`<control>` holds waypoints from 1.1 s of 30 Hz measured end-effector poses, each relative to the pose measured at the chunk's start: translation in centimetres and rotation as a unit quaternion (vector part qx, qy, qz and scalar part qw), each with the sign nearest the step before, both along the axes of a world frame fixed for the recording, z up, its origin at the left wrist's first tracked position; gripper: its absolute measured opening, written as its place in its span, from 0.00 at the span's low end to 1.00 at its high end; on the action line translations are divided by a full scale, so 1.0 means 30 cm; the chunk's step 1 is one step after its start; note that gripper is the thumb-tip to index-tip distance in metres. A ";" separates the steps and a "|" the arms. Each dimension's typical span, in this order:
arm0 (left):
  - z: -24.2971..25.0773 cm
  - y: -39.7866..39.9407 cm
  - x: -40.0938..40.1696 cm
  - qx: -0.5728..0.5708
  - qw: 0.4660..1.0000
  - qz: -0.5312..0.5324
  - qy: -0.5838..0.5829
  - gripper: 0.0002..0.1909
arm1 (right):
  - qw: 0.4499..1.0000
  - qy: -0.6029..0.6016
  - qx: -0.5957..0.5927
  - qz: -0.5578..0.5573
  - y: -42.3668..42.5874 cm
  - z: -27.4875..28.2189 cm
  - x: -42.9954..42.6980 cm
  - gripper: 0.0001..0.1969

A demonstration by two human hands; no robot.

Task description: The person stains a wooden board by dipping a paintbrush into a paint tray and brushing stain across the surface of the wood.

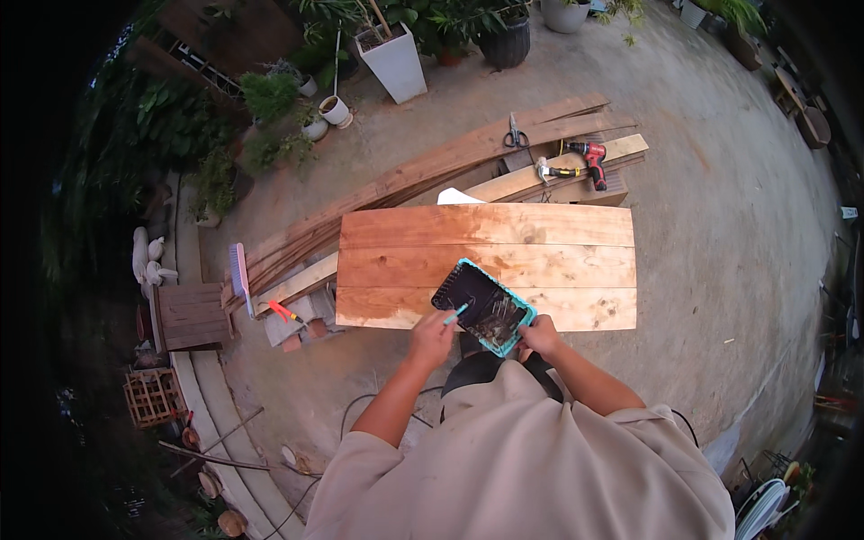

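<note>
My left hand (pixel 432 337) is closed on the light-blue handle of a tool (pixel 456 314), whose far end reaches into a paint tray; its head is hard to make out against the dark liquid. The paint tray (pixel 484 307), turquoise-rimmed with a blackish inside, is gripped at its near right corner by my right hand (pixel 538 336). Both are over the near edge of a wooden panel (pixel 580 266) made of several planks. Reddish-brown stain covers the panel's left part, with an uneven wet edge near the middle; the right part is pale bare wood with knots.
Beyond the panel lie long planks (pixel 418 165) bearing scissors (pixel 516 135), a hammer (pixel 557 172) and a red cordless drill (pixel 594 162). At the left are a brush (pixel 238 273) and orange-handled pliers (pixel 283 311). Potted plants stand behind; a cable (pixel 347 408) lies on the concrete near me.
</note>
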State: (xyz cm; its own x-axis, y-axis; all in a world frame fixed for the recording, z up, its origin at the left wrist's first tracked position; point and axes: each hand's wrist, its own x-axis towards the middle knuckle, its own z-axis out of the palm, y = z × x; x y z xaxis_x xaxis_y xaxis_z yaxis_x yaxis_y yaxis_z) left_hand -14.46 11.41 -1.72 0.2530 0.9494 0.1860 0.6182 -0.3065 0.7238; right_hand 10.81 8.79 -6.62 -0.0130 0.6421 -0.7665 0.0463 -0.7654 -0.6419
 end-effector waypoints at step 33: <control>-0.314 -0.068 -0.834 -0.092 0.929 0.359 -0.022 0.11 | 0.985 -0.020 0.015 -0.171 -0.017 -0.016 -0.132 0.07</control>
State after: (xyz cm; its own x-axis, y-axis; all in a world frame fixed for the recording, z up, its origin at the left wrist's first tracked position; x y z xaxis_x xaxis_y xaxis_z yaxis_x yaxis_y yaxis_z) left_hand -39.47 9.38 -11.12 -0.4615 0.8872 -0.0013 0.5832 0.3045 0.7531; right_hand 6.84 8.28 -7.11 0.2370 0.6270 -0.7421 -0.1848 -0.7208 -0.6681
